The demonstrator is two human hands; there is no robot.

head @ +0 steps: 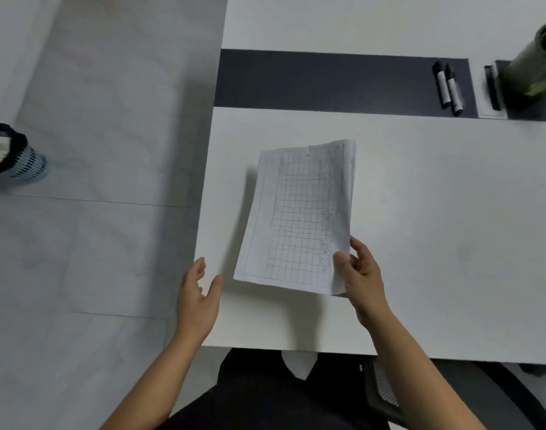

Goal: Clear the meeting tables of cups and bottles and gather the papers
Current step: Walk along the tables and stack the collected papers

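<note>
1. The right hand (360, 276) pinches a stack of papers (299, 218) at its near right corner, the thumb on top of the sheet and the fingers curled behind the edge.
2. The papers are lifted clear of the white table (436, 231); they tilt above the near left part of the tabletop and cast a shadow on it to their left.
3. The top sheet carries a printed grid, and a paper clip (309, 151) sits on the far edge of the stack.
4. The left hand (197, 293) is free, with its fingers loosely spread and the thumb apart from them; it hovers at the table's near left corner, just beside the lower left corner of the papers without touching them.
5. A dark strip (327, 80) runs across the table farther back. Two markers (448, 88) lie side by side on its right part, well apart from the papers.
6. Right of the markers an eraser (492, 87) lies on a pale rectangle, and a potted plant (535, 63) stands at the right edge of the view, blurred.
7. On the grey floor (94, 119) to the left, well apart from the table, stands a mesh waste basket (15, 153) with a black liner and crumpled paper in it.
8. A black chair (386, 395) shows below the table's near edge.
</note>
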